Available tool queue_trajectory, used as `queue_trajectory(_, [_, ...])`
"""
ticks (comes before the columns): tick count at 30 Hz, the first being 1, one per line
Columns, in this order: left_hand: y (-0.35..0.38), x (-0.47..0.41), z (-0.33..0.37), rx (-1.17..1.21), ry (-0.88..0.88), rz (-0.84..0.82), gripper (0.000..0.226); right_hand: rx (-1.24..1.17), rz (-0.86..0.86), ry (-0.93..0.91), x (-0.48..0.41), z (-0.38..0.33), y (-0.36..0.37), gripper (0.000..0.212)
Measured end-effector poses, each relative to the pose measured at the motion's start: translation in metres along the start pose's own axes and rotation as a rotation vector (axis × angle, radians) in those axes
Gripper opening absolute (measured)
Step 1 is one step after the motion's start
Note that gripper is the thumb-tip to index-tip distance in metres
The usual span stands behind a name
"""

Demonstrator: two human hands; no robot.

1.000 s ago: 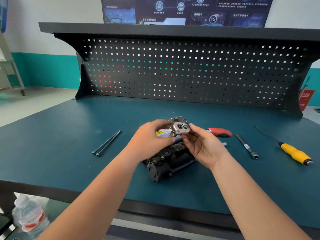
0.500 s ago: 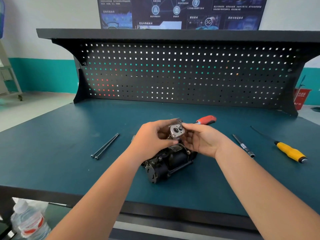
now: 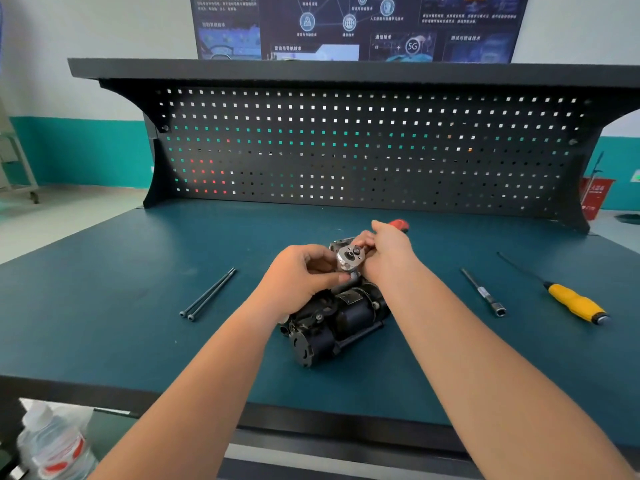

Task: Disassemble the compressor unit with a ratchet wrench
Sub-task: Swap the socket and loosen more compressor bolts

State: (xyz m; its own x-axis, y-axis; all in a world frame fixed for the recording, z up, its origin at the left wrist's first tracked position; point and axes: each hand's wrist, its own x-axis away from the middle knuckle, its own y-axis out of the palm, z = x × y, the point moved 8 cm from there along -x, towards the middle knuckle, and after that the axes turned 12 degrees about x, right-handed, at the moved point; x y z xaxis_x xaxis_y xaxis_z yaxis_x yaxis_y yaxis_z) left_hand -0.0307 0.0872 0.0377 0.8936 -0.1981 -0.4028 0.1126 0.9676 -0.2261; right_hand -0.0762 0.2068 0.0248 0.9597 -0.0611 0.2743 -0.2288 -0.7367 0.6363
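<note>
1. Two bolts (image 3: 207,293) lie side by side well left of the left hand, clear of any swing.
2. Left hand (image 3: 301,275) is curled, thumb and forefinger pinching the stub under the wrench (image 3: 349,258) head; whether that stub is a socket cannot be told.
3. Compressor (image 3: 332,317) lies just below both hands and slightly nearer the person, its long axis running near-left to far-right. The left hand is the nearer one, so the wrench likely has to go straight down.
4. Right hand (image 3: 388,251) wraps the wrench neck, and the red handle tip pokes out beyond it, far-right.
5. Bar (image 3: 483,292) and screwdriver (image 3: 575,303) lie well right of the right hand. Bare table (image 3: 104,289) beyond the hands should leave sweep room.
</note>
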Motion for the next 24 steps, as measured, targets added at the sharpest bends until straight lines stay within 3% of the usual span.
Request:
queue_trajectory(8, [0.006,0.005,0.008,-0.056,0.062,-0.056,0.027,0.374,-0.042,-0.048,0.0,-0.001,0.012,0.041])
queue_trajectory(13, [0.007,0.005,0.007,-0.02,0.054,-0.096,0.025,0.556,-0.101,-0.053,-0.001,-0.003,0.027,0.032])
queue_trajectory(19, [0.007,0.003,0.004,-0.015,0.056,-0.121,0.026,1.006,-0.218,-0.038,-0.003,0.002,0.055,0.026])
queue_trajectory(24, [0.008,0.001,-0.003,0.061,0.013,-0.136,0.016,1.558,-0.375,-0.278,0.001,0.008,0.087,0.016])
